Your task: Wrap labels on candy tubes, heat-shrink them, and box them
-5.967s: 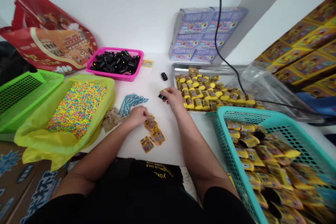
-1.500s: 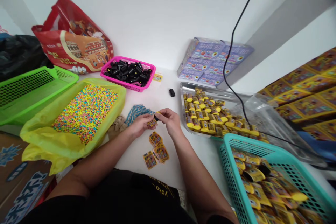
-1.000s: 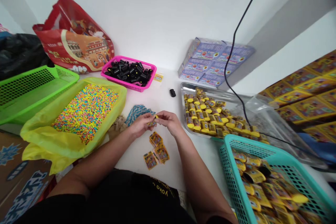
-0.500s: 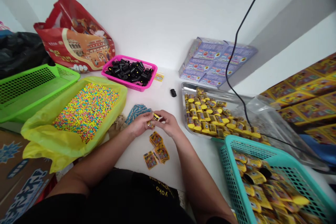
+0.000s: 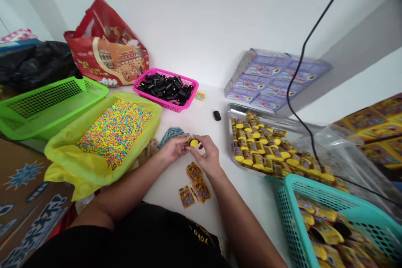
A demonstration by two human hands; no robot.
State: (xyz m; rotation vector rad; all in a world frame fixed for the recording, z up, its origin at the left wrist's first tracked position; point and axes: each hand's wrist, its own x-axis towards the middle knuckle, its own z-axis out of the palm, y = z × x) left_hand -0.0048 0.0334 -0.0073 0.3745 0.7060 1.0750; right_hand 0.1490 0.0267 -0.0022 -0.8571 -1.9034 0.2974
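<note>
A small cylindrical container with a round yellow end (image 5: pixel 194 143) sits between my two hands, its yellow face turned toward me. My left hand (image 5: pixel 176 149) is closed on its left side, fingertips pressed to it. From the right, my right hand (image 5: pixel 207 155) has thumb and fingers around the same container. Below the hands, several printed yellow-orange cards (image 5: pixel 201 189) lie on the white table (image 5: pixel 163 188). A crumpled blue and white cloth (image 5: pixel 171 135) lies just behind my left hand.
Left stand a bin of coloured candy balls lined with yellow plastic (image 5: pixel 153 123) and a green basket (image 5: pixel 47 127). Behind are a pink basket (image 5: pixel 176 108) of black parts and a loose black piece (image 5: pixel 217 115). Right are a metal tray (image 5: pixel 231 134) and teal basket (image 5: pixel 292 217) of yellow containers.
Between my fingers the container has turned, so its round yellow end now shows. My right hand's fingers have shifted around it. The whole view has swung slightly left.
</note>
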